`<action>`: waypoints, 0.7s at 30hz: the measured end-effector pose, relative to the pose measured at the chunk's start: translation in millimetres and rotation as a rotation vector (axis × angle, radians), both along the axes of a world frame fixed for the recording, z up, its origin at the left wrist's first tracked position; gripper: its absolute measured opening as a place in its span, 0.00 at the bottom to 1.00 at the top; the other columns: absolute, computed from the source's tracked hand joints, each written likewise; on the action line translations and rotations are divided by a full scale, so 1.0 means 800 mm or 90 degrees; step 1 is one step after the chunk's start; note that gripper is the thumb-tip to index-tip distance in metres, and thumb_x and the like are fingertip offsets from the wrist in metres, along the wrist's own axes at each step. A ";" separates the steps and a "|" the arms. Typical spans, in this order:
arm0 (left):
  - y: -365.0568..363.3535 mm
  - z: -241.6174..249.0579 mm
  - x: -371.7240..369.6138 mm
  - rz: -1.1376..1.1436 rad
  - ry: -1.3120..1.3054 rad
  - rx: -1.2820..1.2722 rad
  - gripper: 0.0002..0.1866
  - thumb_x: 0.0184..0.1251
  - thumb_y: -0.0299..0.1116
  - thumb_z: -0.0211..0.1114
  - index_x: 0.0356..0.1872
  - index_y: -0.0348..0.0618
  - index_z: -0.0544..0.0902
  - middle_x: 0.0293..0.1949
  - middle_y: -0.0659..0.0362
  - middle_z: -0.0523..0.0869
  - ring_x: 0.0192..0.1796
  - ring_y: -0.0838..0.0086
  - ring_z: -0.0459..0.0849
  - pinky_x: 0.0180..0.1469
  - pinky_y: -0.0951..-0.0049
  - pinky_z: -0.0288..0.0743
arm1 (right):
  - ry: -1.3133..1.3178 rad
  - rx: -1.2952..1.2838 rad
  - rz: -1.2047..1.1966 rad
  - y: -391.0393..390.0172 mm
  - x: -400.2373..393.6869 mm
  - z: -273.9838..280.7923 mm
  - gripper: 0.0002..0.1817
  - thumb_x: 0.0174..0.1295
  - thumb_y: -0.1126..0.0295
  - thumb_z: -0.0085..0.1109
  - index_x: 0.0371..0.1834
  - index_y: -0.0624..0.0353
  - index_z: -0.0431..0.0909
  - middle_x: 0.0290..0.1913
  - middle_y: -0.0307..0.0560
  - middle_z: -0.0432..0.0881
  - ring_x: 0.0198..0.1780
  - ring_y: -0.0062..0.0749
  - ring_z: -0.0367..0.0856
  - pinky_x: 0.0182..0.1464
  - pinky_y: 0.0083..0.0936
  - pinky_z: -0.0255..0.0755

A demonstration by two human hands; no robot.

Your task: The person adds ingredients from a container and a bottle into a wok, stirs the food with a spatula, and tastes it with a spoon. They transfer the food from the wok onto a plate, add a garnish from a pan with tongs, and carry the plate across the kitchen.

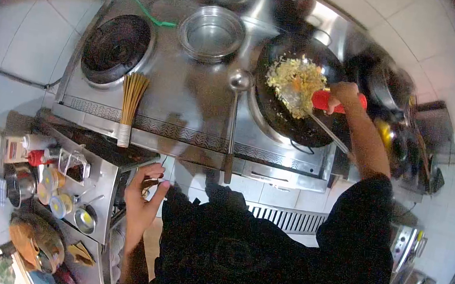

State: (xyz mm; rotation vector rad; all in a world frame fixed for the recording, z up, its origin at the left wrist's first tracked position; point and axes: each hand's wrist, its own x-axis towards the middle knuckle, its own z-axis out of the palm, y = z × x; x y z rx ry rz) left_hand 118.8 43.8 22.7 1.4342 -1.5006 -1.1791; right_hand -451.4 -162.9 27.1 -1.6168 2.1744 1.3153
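Observation:
Over the right side of a black wok (pixel 278 114), my right hand (pixel 343 94) is wrapped round a red bottle (pixel 322 100), which lies tilted sideways with its end toward the food. Chopped yellow and pale food (pixel 293 81) with orange bits fills the wok's middle. A metal spatula (pixel 328 132) rests in the wok, its handle passing under my right forearm. My left hand (pixel 145 188) is raised near the stove's front edge, fingers apart and bent, holding nothing. A long-handled ladle (pixel 236 102) lies on the stove left of the wok.
A metal bowl (pixel 211 33) of clear liquid sits at the back. A bamboo brush (pixel 131 102) lies near the left burner (pixel 116 49). Seasoning containers (pixel 61 205) stand on the lower left counter (pixel 103 206). More pans (pixel 389 86) are at the right.

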 end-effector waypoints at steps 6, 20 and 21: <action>0.025 -0.014 0.009 0.115 0.004 0.009 0.13 0.67 0.25 0.68 0.51 0.37 0.81 0.47 0.57 0.85 0.47 0.77 0.83 0.50 0.75 0.78 | 0.012 0.015 0.030 -0.024 0.021 0.028 0.46 0.34 0.43 0.82 0.59 0.57 0.82 0.59 0.49 0.84 0.60 0.45 0.83 0.56 0.47 0.79; 0.041 -0.027 -0.001 0.204 0.018 0.037 0.13 0.68 0.27 0.67 0.52 0.39 0.80 0.48 0.57 0.84 0.48 0.74 0.82 0.48 0.74 0.77 | 0.070 0.015 0.198 -0.046 0.039 0.022 0.43 0.30 0.45 0.84 0.55 0.52 0.85 0.56 0.43 0.86 0.57 0.40 0.85 0.52 0.47 0.82; 0.043 -0.025 0.000 0.204 -0.006 0.032 0.13 0.68 0.26 0.67 0.52 0.39 0.80 0.48 0.57 0.84 0.48 0.74 0.82 0.48 0.74 0.78 | 0.069 0.014 0.199 -0.044 0.045 0.029 0.43 0.30 0.45 0.84 0.55 0.52 0.85 0.56 0.43 0.86 0.57 0.40 0.85 0.52 0.47 0.82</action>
